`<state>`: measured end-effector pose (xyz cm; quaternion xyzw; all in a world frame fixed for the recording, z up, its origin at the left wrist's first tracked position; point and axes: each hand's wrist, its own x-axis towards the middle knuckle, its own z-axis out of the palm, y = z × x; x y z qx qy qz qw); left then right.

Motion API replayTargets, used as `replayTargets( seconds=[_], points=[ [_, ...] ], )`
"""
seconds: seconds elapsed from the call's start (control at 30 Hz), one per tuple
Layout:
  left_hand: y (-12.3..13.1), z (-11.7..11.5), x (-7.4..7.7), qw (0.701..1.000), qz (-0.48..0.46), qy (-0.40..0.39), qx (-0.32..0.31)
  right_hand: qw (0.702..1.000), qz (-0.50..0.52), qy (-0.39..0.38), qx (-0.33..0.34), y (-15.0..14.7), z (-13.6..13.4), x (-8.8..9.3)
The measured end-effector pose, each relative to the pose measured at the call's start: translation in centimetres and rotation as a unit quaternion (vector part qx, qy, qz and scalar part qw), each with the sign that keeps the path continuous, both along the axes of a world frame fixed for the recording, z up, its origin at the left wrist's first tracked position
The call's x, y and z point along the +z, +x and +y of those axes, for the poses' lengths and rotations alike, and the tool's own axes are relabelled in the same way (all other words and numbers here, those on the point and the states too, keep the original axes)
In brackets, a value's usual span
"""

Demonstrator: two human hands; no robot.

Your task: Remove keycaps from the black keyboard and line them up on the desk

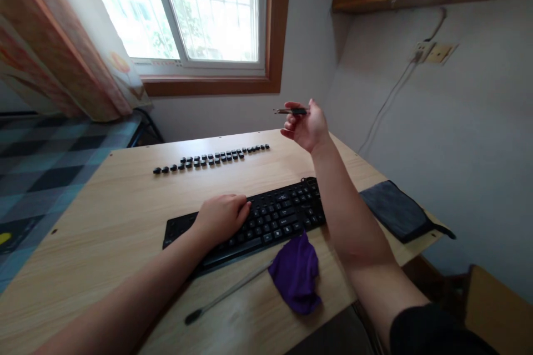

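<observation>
A black keyboard (270,216) lies at a slant on the wooden table. My left hand (222,215) rests on its left half, closed over the far edge; most of its fingers are hidden behind the back of the hand. Raised above the table's far right part, my right hand (306,127) is closed around a keycap puller (293,111) with a dark handle and thin metal prongs pointing left. Nothing shows between the prongs. Beyond the keyboard, several loose black keycaps (210,161) lie in two slanting rows.
A purple cloth (296,274) and a thin brush-like stick (233,291) with a dark end lie in front of the keyboard. At the right edge is a dark grey pouch (395,211). A checkered bed (50,172) adjoins the table (104,222) on the left.
</observation>
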<state>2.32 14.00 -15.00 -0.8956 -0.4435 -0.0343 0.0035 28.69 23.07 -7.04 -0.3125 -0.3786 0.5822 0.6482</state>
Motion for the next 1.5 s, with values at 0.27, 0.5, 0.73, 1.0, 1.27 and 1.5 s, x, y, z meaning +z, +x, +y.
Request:
replayTargets(
  seconds=[0.27, 0.5, 0.73, 1.0, 1.27, 1.5],
  points=[
    [-0.3, 0.0, -0.6, 1.0, -0.026, 0.005, -0.007, 0.916, -0.36, -0.027, 0.173, -0.4, -8.5, -3.3],
    [-0.5, 0.0, -1.1, 0.999, -0.043, 0.027, -0.021, 0.867, -0.491, -0.022, 0.078, -1.3, -11.3, -7.3],
    [-0.6, -0.3, -1.0, 0.999, -0.035, 0.012, -0.008, 0.891, -0.453, 0.014, -0.029, -2.5, -11.3, -9.9],
    [-0.7, -0.2, -1.0, 0.999, -0.046, 0.016, -0.016, 0.893, -0.44, 0.003, -0.09, -2.4, -10.8, -11.2],
    [-0.6, -0.3, -0.7, 0.999, -0.048, 0.002, -0.015, 0.884, -0.458, 0.014, -0.094, -2.5, -10.9, -11.0],
    [-0.6, -0.3, -0.9, 0.999, -0.053, -0.001, -0.014, 0.849, -0.51, 0.06, -0.123, -2.8, -11.5, -11.2]
  ],
)
